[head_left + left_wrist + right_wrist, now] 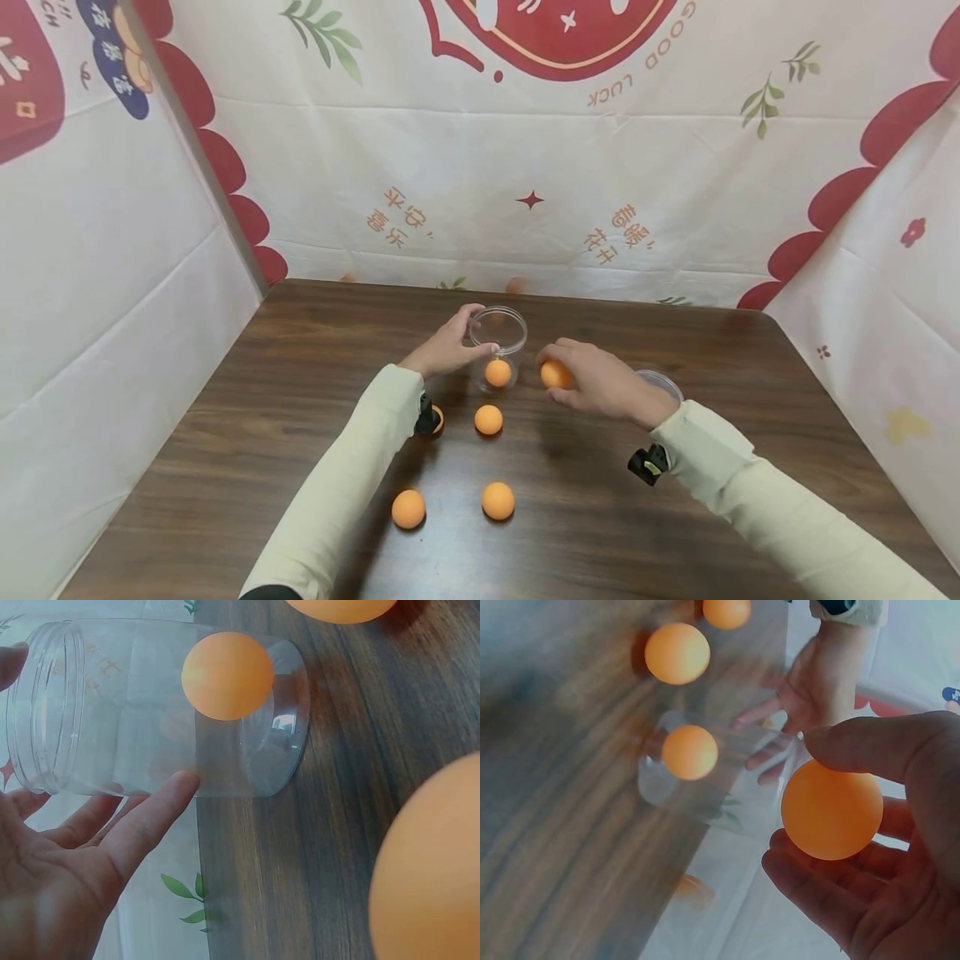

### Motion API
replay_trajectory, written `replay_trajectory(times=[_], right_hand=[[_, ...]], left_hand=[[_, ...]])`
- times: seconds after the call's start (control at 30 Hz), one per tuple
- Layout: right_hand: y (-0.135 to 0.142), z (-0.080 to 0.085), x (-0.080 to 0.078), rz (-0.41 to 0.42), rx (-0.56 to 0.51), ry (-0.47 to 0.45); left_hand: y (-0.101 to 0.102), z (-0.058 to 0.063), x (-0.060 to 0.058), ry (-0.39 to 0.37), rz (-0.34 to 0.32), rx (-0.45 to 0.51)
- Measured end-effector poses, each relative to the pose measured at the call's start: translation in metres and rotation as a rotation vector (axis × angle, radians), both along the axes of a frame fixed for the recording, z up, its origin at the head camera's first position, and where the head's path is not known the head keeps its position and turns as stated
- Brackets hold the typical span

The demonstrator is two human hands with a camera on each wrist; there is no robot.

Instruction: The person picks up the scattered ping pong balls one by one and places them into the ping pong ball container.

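My left hand point(447, 343) holds a clear plastic jar point(142, 750), thumb by the rim and fingers along the side. The jar stands upright and uncapped on the table, with one orange ping-pong ball point(227, 676) low inside it. To its right, my right hand point(603, 387) grips another orange ping-pong ball point(832, 810) between thumb and fingers, apart from the jar and raised off the table. In front of the jar lies a loose ball point(488, 420). A further ball point(438, 419) is partly hidden by the left wrist camera.
Two more orange balls, one on the left point(408, 509) and one on the right point(498, 501), lie nearer on the brown wooden table point(300, 500). Behind my right wrist shows a clear round rim point(663, 382), mostly hidden. Printed white cloth point(480, 167) hangs around the table's back and sides.
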State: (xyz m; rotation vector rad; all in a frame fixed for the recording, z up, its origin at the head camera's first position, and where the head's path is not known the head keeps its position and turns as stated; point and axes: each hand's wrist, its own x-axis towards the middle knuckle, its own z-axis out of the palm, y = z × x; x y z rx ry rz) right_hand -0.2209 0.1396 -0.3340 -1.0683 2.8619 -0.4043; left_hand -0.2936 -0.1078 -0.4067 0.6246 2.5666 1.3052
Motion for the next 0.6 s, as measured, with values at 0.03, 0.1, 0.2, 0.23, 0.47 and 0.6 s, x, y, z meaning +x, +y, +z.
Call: replay_trajectory(times=[0.03,0.1,0.2,0.23,0.47,0.6], right_hand=[[-0.001,0.001,-0.002,-0.001,0.004,0.003],[-0.003,0.003,-0.006,-0.001,0.009,0.004],[-0.007,0.007,-0.011,0.007,0.027,0.006],[-0.008,0.008,-0.013,0.008,0.034,0.006],[-0.017,0.018,-0.03,-0.003,0.051,0.024],[-0.025,0.021,-0.043,-0.003,0.067,0.047]], left_hand=[[0.0,0.0,0.0,-0.001,0.002,0.001],[0.0,0.0,0.001,0.0,0.005,-0.001],[0.0,0.0,0.001,0.004,0.005,0.001],[0.0,0.0,0.001,0.008,0.005,0.002],[0.001,-0.001,-0.002,0.016,-0.011,-0.003],[0.0,-0.001,-0.002,0.015,-0.011,0.008]])
